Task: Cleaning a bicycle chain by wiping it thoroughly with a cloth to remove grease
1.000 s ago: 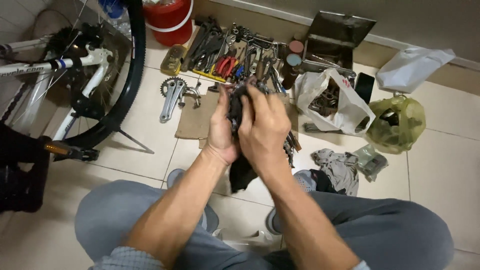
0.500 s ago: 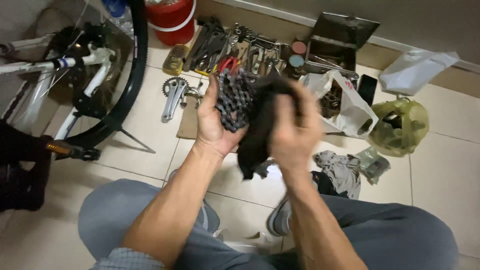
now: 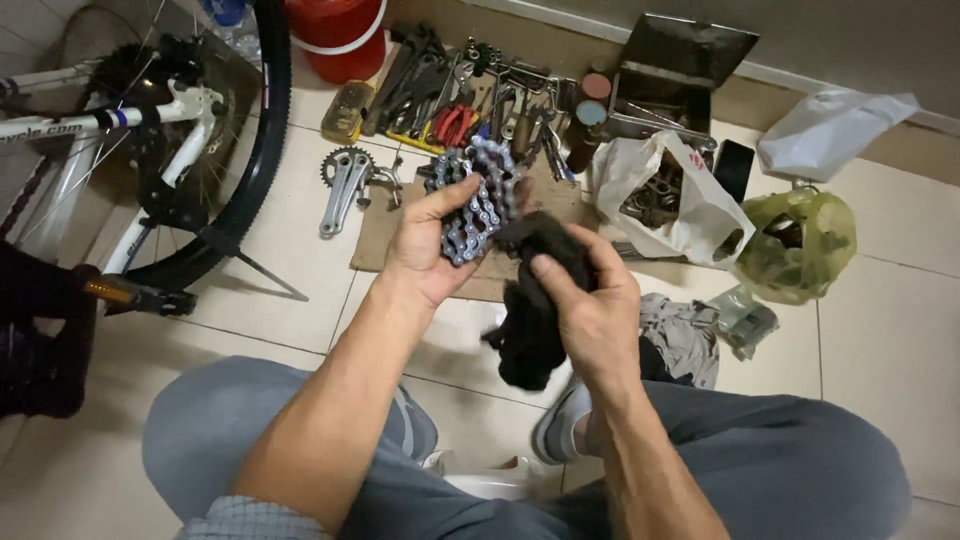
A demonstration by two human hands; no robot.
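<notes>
While the person sits above the tiled floor [image 3: 880,340], the left hand [image 3: 425,255] is closed around a bunched bicycle chain [image 3: 478,200], thumb across the front, fingers behind. Its loops run from the palm toward 1 o'clock. The right hand [image 3: 590,310] grips a dark rag [image 3: 530,320], pinched between thumb and fingers; the cloth hangs toward 6 o'clock. The rag's upper fold touches the chain's right edge, at 3 o'clock from the left hand. Both are held over a cardboard sheet [image 3: 385,235]. A crankset [image 3: 345,180] lies at 10 o'clock, hand tools [image 3: 455,95] at 12 o'clock.
</notes>
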